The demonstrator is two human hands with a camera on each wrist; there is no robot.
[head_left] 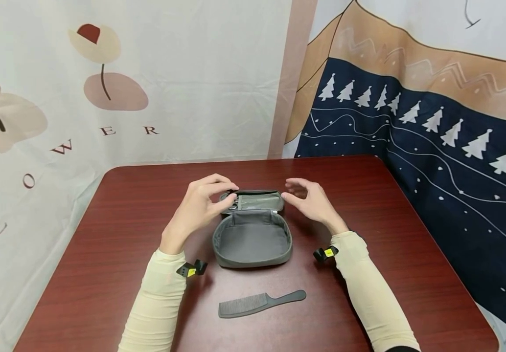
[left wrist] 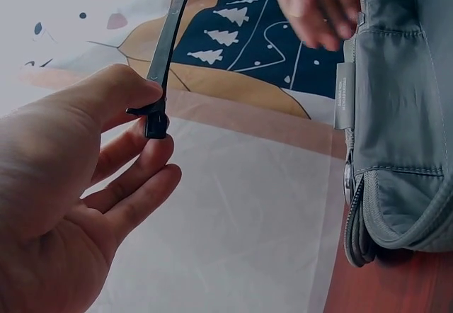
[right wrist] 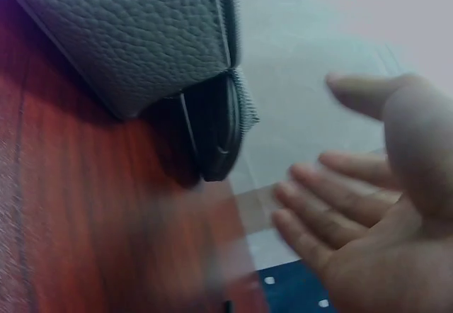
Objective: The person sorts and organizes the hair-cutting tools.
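Observation:
A long black hair clip [left wrist: 167, 51] is pinched between the thumb and fingers of my left hand [head_left: 199, 201], held up beside the bag's lid. The grey zippered toiletry bag [head_left: 253, 260] stands unzipped, its compartment facing up and its lid [head_left: 259, 202] folded back on the far side. A clear pocket shows inside the lid. My right hand [head_left: 313, 199] hovers off the lid's right end, thumb and fingers spread with nothing between them. In the right wrist view that hand is blurred and apart from the bag's textured grey side [right wrist: 141, 37].
A dark grey comb [head_left: 253, 304] lies on the reddish-brown table [head_left: 116, 254], nearer to me than the bag, its handle pointing right. Printed curtains [head_left: 218, 83] hang behind the table and along its right side.

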